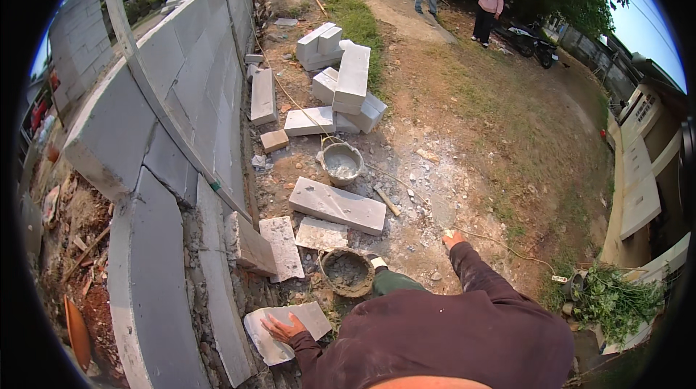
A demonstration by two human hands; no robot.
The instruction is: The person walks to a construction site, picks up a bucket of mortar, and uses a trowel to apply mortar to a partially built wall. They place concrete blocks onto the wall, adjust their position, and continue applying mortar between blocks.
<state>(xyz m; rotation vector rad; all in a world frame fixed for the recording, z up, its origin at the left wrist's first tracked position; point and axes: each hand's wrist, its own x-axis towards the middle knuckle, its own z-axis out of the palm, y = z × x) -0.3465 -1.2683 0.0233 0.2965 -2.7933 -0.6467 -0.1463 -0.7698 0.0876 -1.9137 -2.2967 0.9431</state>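
Note:
My left hand (284, 327) lies with fingers spread on a pale grey block (313, 319) beside the low wall. Out to the right, my right hand (454, 239) is closed around the pale handle of what looks like a trowel; its grey blade (441, 212) blends into the dusty ground. Between my arms stands a bucket (348, 273) of dark grey mortar. A green-clothed limb (397, 282) with a white end is next to it. Farther ahead, a second bucket (341, 163) holds paler, wet grey material.
A tall block wall (190, 55) runs along the left, with a long upright strip (148, 88) against it. Loose blocks (337, 205) lie ahead, several of them in a pile (351, 77). A wooden-handled tool (388, 201) and a cord (507, 245) are on the ground. Two people (487, 12) stand far off.

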